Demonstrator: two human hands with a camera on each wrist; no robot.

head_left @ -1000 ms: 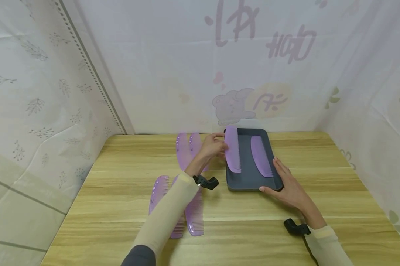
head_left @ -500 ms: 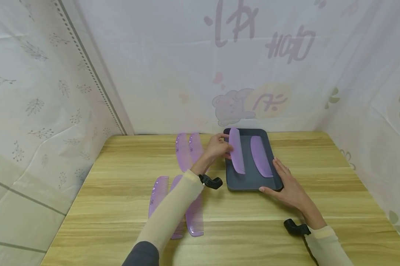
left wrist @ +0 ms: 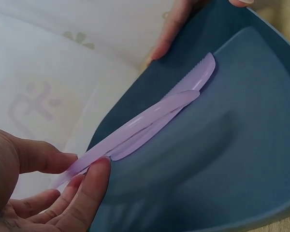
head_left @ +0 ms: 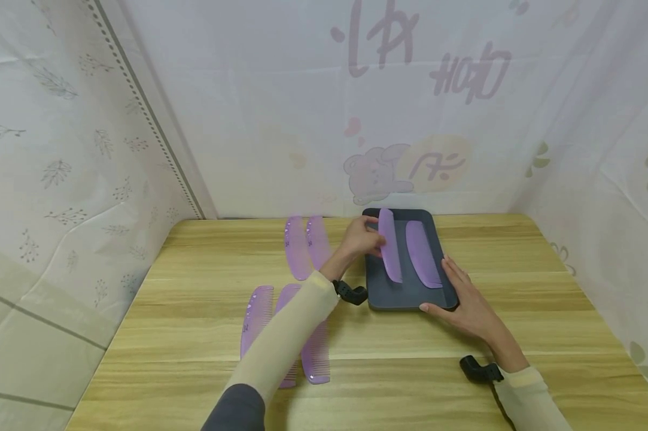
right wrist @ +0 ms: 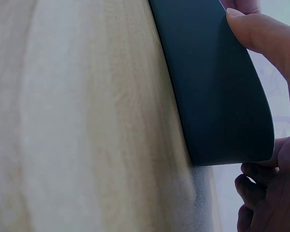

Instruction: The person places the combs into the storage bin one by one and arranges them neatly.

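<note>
My left hand [head_left: 362,238] pinches a purple comb [head_left: 391,248] between thumb and fingers over the left half of a dark grey tray [head_left: 385,299]. In the left wrist view the held comb [left wrist: 150,118] is tilted and casts a shadow on the tray floor, overlapping a second comb [left wrist: 203,72] there. That second purple comb [head_left: 423,254] lies in the right half of the tray. My right hand [head_left: 469,302] holds the tray's near right corner, its thumb at the near rim and its fingers along the right side.
Two purple combs [head_left: 297,251] lie side by side at the back, left of the tray. Two more combs [head_left: 255,311] lie nearer the front, partly hidden under my left sleeve. All rest on a wooden table [head_left: 194,299], with a printed cloth [head_left: 280,120] hanging behind.
My left hand has moved right with its comb, from the tray's left rim to further inside it. The comb now shows narrower, more edge-on. My right hand stays put.
</note>
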